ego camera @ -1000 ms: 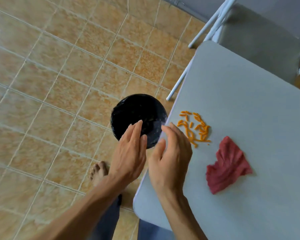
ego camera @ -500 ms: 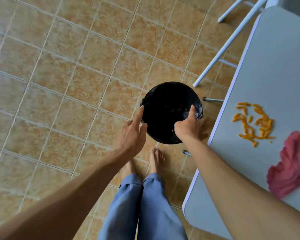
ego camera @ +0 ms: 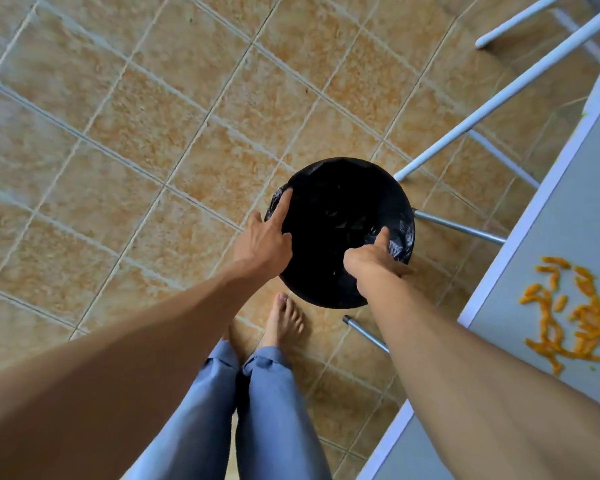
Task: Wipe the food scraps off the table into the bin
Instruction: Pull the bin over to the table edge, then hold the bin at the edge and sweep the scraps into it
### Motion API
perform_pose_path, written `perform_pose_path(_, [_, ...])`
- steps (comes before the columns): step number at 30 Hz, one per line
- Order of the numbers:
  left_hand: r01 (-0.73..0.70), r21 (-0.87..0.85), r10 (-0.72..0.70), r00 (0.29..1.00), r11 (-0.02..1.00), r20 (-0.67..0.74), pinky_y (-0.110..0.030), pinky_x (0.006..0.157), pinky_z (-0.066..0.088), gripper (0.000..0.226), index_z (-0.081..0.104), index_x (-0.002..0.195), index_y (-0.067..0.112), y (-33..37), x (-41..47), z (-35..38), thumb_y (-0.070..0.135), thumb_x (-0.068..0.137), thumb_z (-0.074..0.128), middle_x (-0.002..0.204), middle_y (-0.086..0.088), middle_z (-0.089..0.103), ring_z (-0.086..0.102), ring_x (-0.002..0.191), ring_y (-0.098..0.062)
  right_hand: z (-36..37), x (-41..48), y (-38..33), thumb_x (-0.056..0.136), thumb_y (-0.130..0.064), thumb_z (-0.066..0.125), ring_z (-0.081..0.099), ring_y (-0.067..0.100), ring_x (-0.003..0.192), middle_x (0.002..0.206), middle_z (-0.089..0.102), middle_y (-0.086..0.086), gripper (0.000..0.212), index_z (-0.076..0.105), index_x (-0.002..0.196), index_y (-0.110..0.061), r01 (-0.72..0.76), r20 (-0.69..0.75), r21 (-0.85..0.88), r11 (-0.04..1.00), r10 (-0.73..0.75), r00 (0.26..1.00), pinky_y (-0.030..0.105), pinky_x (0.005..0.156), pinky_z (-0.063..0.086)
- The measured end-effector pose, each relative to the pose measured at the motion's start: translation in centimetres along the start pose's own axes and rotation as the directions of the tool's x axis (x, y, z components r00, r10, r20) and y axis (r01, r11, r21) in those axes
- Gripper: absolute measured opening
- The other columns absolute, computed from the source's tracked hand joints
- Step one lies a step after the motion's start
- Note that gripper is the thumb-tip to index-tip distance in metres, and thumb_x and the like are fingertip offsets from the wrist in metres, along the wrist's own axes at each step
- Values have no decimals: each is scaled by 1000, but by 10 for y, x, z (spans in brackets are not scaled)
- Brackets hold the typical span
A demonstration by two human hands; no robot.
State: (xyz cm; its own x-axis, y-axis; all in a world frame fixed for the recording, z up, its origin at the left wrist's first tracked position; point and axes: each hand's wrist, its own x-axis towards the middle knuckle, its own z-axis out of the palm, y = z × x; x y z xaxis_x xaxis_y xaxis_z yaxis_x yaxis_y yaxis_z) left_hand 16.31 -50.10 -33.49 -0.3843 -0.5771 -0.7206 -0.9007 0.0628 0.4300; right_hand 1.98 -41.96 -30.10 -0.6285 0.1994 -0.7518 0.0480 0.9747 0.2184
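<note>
Both hands are now clamped on the bin [ego camera: 340, 216], left hand [ego camera: 262, 242] and right hand [ego camera: 371, 258] gripping opposite rims. It is probably being positioned below the table [ego camera: 548, 237]; the food scraps [ego camera: 568, 317] remain unwiped.

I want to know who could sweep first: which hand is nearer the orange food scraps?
Right. The right hand grips the bin rim on the side facing the table, closer to the orange food scraps; the left hand holds the far rim.

arms: both bare, stretched forward and down | left hand [ego camera: 262, 242]: at the bin [ego camera: 340, 202] rim's left side, index finger extended along it | right hand [ego camera: 371, 258]: curled on the rim's right side, thumb up | legs: blue trousers, bare feet
</note>
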Motion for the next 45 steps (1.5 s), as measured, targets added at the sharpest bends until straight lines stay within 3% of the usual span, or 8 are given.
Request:
perform_pose_path(9, [43, -18, -45, 992, 999, -117, -47, 68, 55, 98, -1, 154, 45, -41, 10, -42, -4, 82, 44, 115, -23, 63, 60, 83, -39, 24, -7, -11, 101, -7, 45, 62, 40, 103, 136, 53, 19, 86, 1, 156, -55, 371, -130, 24, 928, -365, 922, 50, 89, 56])
perform_pose_path(24, [-70, -60, 52, 964, 996, -262, -36, 63, 55, 104, 3, 153, 50, -6, -129, -157, -6, 79, 51, 133, -14, 62, 66, 90, -37, -45, -122, 22, 104, -11, 47, 55, 25, 75, 132, 45, 19, 94, -21, 154, -52, 616, -46, 54, 786, -614, 788, 39, 69, 49])
perform_pose_path(27, [-86, -43, 74, 971, 995, -227, -40, 60, 56, 105, 0, 152, 52, 14, -141, -164, -5, 78, 51, 124, -17, 65, 64, 77, -33, -65, -145, 36, 107, -28, 41, 59, 46, 113, 158, 15, 31, 85, -29, 149, -53, 615, 3, -10, 788, -615, 789, 44, 86, 53])
perform_pose_path(30, [-87, -33, 78, 973, 996, -218, -41, 59, 56, 108, -2, 151, 52, 30, -145, -170, -4, 77, 52, 128, -17, 63, 61, 76, -32, -87, -177, 60, 107, -30, 43, 15, 48, 153, 164, -18, 32, 84, -25, 153, -50, 709, -4, -95, 699, -713, 701, 44, 109, 41])
perform_pose_path(34, [-144, -50, 129, 966, 988, -226, -50, 71, 58, 110, -2, 148, 59, 49, -143, -167, -6, 77, 52, 142, -16, 53, 62, 101, -43, -112, -211, 106, 106, -25, 43, 23, 28, 155, 169, 18, 12, 70, 3, 161, -42, 886, -199, -140, 442, -889, 412, 39, 119, 33])
perform_pose_path(36, [-186, -50, 170, 957, 981, -237, -54, 77, 58, 111, -1, 147, 60, 58, -139, -162, -8, 76, 51, 149, -14, 47, 59, 112, -45, -127, -199, 128, 100, -21, 50, 42, 26, 145, 158, 44, 8, 60, 33, 157, -29, 893, -453, -152, 424, -833, 318, 41, 117, 38])
perform_pose_path(40, [-218, -28, 205, 951, 976, -231, -51, 84, 56, 111, 1, 149, 57, 70, -134, -146, -8, 74, 52, 148, -13, 48, 57, 117, -44, -151, -126, 190, 95, -19, 53, 50, 38, 136, 146, 55, 18, 49, 52, 143, -8, 726, -810, -20, 688, -437, 392, 54, 112, 40])
perform_pose_path(45, [-207, 49, 213, 955, 977, -208, -30, 50, 42, 102, 8, 154, 47, 81, -141, -125, -6, 80, 54, 125, -24, 64, 56, 68, -35, -142, -68, 251, 102, -41, 38, 32, 39, 149, 161, 35, 21, 58, 35, 156, -20, 480, -790, 58, 875, -254, 559, 56, 117, 26])
